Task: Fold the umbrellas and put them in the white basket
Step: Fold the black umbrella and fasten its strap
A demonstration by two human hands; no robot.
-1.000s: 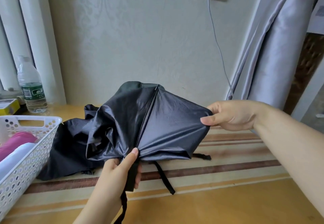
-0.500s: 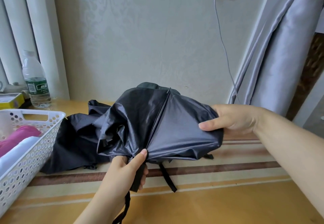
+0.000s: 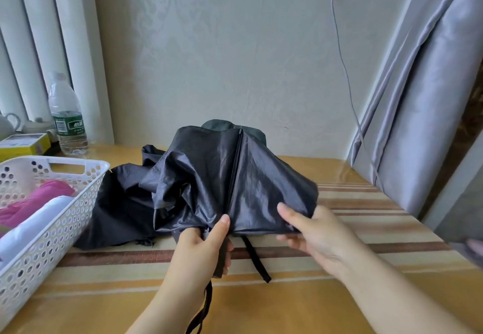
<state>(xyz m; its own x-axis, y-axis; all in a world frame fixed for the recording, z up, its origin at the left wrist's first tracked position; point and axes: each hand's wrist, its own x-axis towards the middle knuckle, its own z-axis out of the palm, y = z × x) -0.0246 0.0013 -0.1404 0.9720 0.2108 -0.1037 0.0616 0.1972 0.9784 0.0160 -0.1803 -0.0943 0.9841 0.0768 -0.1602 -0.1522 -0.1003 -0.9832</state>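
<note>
The black umbrella (image 3: 227,177) is held up over the table (image 3: 300,307), with its cloth hanging loose and crumpled. Its handle is gripped by the left hand (image 3: 201,250). The fingers of that hand are curled tight round the handle, and the thumb is stretched up along the middle rib, with its tip pressed on the cloth. A black wrist loop (image 3: 201,310) hangs down below the curled fingers. The left arm comes up from the bottom edge, with the wrist bent a little.

The lower edge of the cloth is pinched by the right hand (image 3: 313,231), just beside the left thumb. The right thumb lies on top of the cloth and the other fingers are tucked under it, so the cloth is clamped between them. The right arm reaches in from the lower right corner.

A black strap (image 3: 256,260) dangles between the two hands, with its end on the striped mat (image 3: 366,203).

More black cloth (image 3: 122,208) is heaped past the left fingers. Beyond it stands the white basket (image 3: 52,229), with pink and white things inside. A water bottle (image 3: 66,116) stands behind the basket.
</note>
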